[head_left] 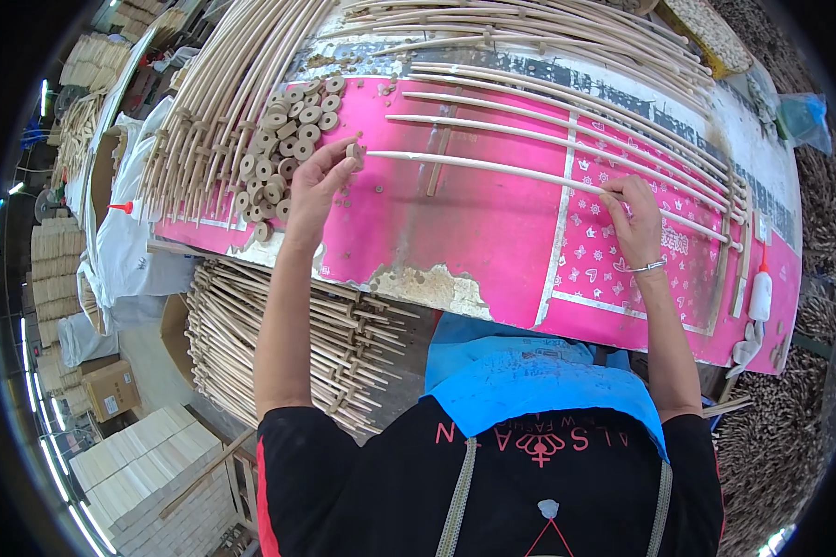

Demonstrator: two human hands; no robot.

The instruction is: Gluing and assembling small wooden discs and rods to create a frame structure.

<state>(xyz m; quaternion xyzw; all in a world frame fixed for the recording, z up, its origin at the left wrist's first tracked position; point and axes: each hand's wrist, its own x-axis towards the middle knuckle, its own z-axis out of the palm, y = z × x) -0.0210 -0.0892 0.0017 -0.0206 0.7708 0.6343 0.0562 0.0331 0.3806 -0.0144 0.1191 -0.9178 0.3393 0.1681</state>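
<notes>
My left hand (321, 182) pinches a round wooden disc with a centre hole (354, 156), at the left end of a long pale wooden rod (492, 164). Whether the rod's tip is inside the hole or just beside it I cannot tell. Farther right, my right hand (633, 221) grips this rod between thumb and fingers. Beside my left hand lies a heap of similar wooden discs (274, 172). Several more rods (557, 144) lie side by side beyond the held one, across the pink table covering (492, 241).
Many rods with discs on them (218, 102) are stacked at the far left, and others (548, 32) lie along the back. Under the table sits another rod bundle (279, 334). A white squeeze bottle with a red tip (760, 292) stands at the right edge.
</notes>
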